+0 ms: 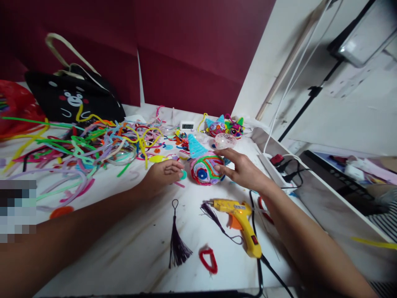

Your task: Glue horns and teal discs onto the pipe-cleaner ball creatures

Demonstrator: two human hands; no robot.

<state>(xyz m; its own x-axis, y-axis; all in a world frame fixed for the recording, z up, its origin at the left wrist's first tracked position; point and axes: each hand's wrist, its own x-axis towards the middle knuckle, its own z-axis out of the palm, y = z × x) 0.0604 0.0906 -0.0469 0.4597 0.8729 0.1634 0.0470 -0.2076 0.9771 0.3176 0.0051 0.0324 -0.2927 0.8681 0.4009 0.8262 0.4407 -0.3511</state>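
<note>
- Pipe-cleaner ball (pixel 206 169) with a blue cone on top stands mid-table on the white table (pixel 130 248), between the two hands
- Right hand (pixel 245 169) has its fingers spread and laid flat against the ball's right side, not closed round it
- Left hand (pixel 164 171) is just left of the ball with fingers curled inward; I cannot tell whether they pinch anything
- Yellow glue gun (pixel 240 219) lies nearer, beside the right forearm; a dark tassel (pixel 178 244) and a red loop (pixel 208 258) lie close by

The wrapped ball (pixel 202 170) and pipe cleaners (pixel 93 142) look fuzzy, matt. The glue gun (pixel 241 218) is glossy plastic; the bag (pixel 74 105), cloth.
</note>
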